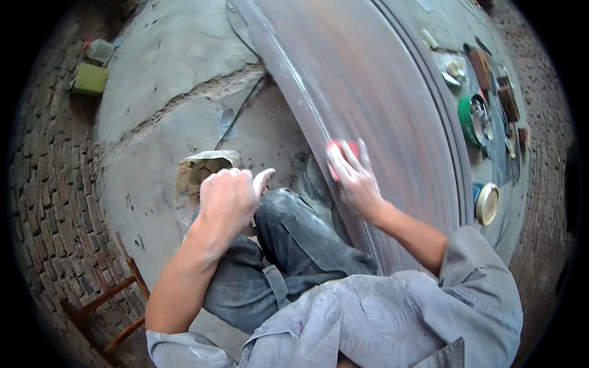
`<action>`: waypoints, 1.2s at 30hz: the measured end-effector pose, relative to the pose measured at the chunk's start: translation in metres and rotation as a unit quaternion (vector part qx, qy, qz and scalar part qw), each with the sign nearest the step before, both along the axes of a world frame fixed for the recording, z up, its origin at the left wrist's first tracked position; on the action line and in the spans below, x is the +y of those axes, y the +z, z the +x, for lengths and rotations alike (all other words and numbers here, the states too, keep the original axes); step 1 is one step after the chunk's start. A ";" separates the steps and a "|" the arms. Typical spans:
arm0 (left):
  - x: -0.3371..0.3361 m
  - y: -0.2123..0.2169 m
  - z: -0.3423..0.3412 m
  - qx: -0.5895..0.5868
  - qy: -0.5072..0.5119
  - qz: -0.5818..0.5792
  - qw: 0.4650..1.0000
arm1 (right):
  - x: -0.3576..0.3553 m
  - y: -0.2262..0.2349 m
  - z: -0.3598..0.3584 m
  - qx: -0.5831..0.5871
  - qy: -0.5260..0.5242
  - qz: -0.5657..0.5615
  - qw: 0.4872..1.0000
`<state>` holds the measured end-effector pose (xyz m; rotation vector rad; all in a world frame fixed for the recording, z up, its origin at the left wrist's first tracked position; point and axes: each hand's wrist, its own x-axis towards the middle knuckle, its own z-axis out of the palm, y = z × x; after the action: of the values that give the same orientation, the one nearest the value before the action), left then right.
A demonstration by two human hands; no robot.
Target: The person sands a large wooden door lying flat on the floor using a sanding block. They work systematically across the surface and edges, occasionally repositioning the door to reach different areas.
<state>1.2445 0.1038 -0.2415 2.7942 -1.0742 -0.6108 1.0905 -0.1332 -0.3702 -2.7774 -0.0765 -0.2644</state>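
Note:
A long, curved panel [392,92] with a smooth grey-brown, streaked surface runs from the top of the view down to my right side. My right hand [357,184], dusty white at the fingers, presses a small red sanding block [354,149] flat against it near the left edge. Fingers cover most of that block. Over my bent knee my left hand [228,195] is closed in a loose fist, thumb stretched to the right and dusted white. I see nothing in it, though its palm side is hidden.
Left of my knee stands an open, pale bag [186,184]. A cable [244,101] crosses the cracked concrete. Beyond the panel lie a green tub [467,119], bricks [480,69] and a lidded can [488,204]. A wooden frame [113,297] is at lower left, a green box [89,80] at upper left.

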 end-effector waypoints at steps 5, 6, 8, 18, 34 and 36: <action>-0.007 0.003 -0.004 -0.010 -0.016 -0.016 1.000 | -0.012 -0.011 0.122 -0.061 -0.015 -0.044 0.997; -0.006 0.002 -0.005 -0.015 -0.021 -0.048 0.999 | -0.013 -0.023 0.168 -0.090 -0.026 -0.025 0.995; -0.007 0.004 -0.005 -0.033 -0.019 -0.057 0.998 | -0.020 -0.038 0.247 -0.108 -0.031 -0.077 0.991; 0.026 0.015 -0.002 -0.023 0.015 -0.079 0.996 | -0.048 -0.027 0.373 -0.018 -0.042 -0.047 0.998; 0.021 0.038 -0.010 0.089 -0.008 -0.139 0.986 | -0.092 -0.022 0.553 -0.030 -0.020 -0.123 0.992; 0.022 0.028 -0.003 -0.004 -0.045 -0.168 0.985 | -0.093 -0.029 0.497 -0.036 0.020 -0.161 0.986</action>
<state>1.2411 0.1257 -0.2137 2.4710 -1.1856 -0.3827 1.5872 -0.2261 -0.3991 -3.0813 -0.2096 -0.3731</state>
